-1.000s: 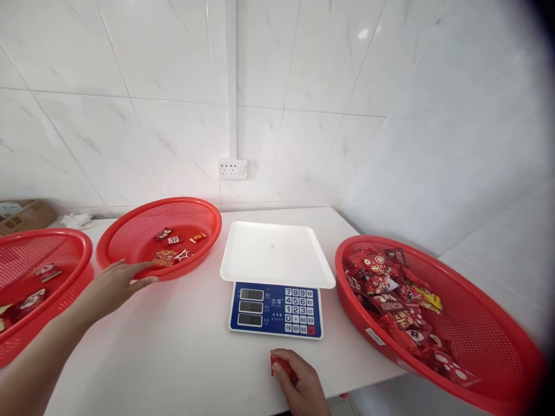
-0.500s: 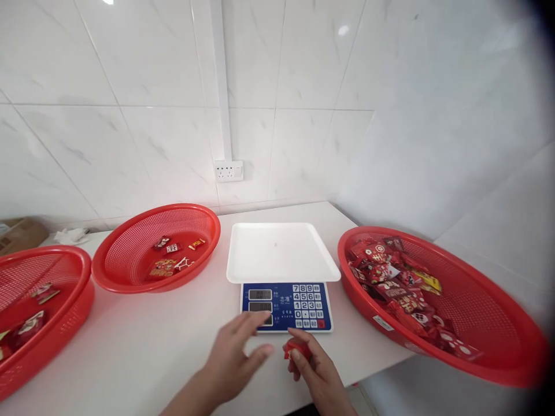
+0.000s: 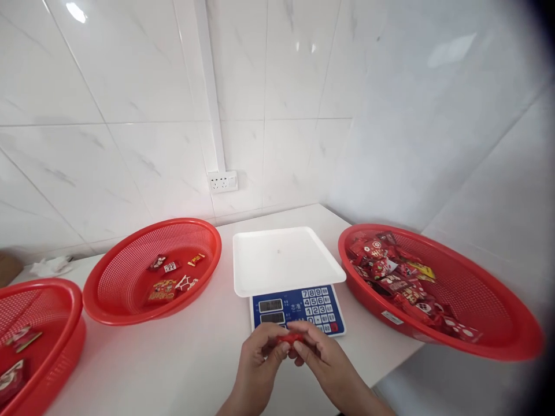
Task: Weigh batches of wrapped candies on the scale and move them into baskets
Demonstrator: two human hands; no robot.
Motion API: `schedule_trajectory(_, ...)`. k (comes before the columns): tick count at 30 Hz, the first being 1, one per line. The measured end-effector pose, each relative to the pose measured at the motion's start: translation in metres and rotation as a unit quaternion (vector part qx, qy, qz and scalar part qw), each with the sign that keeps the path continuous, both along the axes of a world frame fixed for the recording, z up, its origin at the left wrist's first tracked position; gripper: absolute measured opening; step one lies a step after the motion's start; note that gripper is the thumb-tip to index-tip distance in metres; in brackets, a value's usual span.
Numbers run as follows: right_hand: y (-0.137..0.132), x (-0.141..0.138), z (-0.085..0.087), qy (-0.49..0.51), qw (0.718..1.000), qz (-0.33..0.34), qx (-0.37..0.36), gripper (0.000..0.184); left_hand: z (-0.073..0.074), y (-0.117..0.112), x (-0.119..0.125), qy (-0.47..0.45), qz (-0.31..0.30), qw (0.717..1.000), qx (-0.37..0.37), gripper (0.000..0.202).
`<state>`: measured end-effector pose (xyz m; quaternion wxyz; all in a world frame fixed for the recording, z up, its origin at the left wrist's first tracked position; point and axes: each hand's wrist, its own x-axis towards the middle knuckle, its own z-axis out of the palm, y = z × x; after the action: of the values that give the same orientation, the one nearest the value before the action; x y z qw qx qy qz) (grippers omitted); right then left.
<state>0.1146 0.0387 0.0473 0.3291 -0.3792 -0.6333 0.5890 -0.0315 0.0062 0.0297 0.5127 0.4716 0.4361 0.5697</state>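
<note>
In front of the scale's keypad (image 3: 321, 306), both hands pinch one small red packet (image 3: 291, 337).

Above the near part of the white table (image 3: 173, 358), the left hand (image 3: 255, 361) and right hand (image 3: 323, 355) close on the packet from either side, thumbs nearly meeting, a hold that probably suits something so small; the fingers hide much of it. The white tray (image 3: 286, 260) lies just beyond the keypad, leaving the buttons reachable, though the hands cover its lower left part. The right basket (image 3: 498, 323), holding a heap of wrapped packets, crowds the tray's right corner and seems to overhang the table's slanting edge, so room there is tight. More tabletop shows leftward, between the scale and the middle basket (image 3: 124, 283).
</note>
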Motion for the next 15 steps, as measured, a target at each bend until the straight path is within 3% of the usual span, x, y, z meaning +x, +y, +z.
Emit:
schedule_trajectory(3, 0.011, -0.003, 0.016, -0.033, 0.998, 0.007, 0.062, 0.025, -0.002, -0.002, -0.005, 0.004, 0.046, 0.999, -0.025, 0.029)
schedule_trajectory(8, 0.041, -0.004, 0.048, -0.024, 0.988, -0.092, 0.119, 0.028, 0.001, -0.001, -0.009, -0.013, 0.132, 0.991, -0.034, 0.037)
schedule_trajectory(11, 0.061, -0.005, 0.058, 0.004, 0.985, -0.124, 0.118, 0.032, 0.0, 0.0, -0.007, -0.005, 0.125, 0.992, -0.032, 0.037)
schedule_trajectory(15, 0.08, -0.007, 0.055, 0.009, 0.984, -0.12, 0.134, 0.035, -0.01, 0.0, -0.003, 0.061, 0.11, 0.992, -0.02, 0.033)
